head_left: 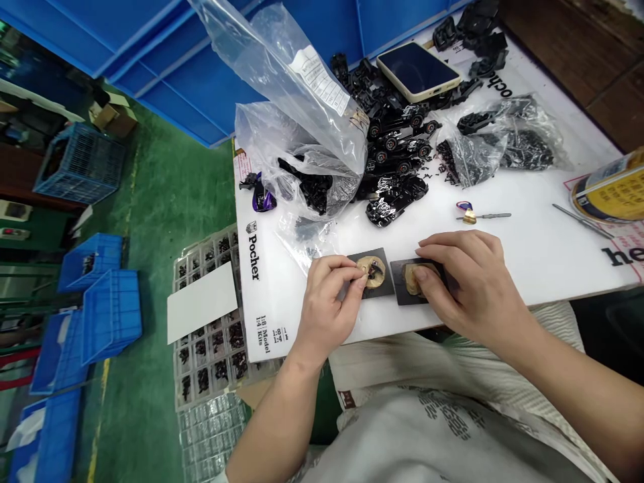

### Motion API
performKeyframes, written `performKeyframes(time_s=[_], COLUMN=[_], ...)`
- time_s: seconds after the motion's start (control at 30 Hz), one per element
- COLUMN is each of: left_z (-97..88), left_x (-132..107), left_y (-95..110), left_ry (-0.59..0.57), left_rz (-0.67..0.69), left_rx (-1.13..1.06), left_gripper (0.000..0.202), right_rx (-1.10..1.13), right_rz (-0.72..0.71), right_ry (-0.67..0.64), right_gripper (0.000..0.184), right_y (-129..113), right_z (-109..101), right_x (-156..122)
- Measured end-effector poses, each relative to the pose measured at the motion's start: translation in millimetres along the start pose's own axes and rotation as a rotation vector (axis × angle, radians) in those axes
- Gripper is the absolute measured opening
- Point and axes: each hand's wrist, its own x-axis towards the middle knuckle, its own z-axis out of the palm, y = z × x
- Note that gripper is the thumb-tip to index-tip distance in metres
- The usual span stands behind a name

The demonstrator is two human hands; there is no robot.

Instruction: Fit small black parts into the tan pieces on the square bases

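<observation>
Two small dark square plates lie side by side near the front edge of the white table (533, 255). The left plate (377, 285) has a tan round patch with a small black part on it. My left hand (329, 302) pinches its fingertips together at that patch. The right plate (410, 292) also carries a tan patch, and my right hand (467, 282) lies over it with fingers curled, fingertips pressing on the patch.
Behind the plates lie black toy car bodies (397, 194), clear bags of black parts (306, 134), a phone (417, 70), a small screwdriver (483, 216) and a yellow tape roll (611, 191). Compartment trays of parts (211, 349) and blue crates (100, 302) stand to the left on the green floor.
</observation>
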Motion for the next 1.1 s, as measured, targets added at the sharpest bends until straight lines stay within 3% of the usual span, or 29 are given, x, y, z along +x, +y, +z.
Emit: performKeyframes(time_s=[1.1], left_z=[-1.0], left_x=[0.7], left_y=[0.7], left_ry=[0.003], left_rz=[0.004], left_rx=[0.001], left_gripper=[0.011], right_rx=[0.009], right_rz=[0.021], right_ry=[-0.028], right_gripper=[0.017], right_y=[-1.9], right_z=[-1.2], right_x=[-0.1])
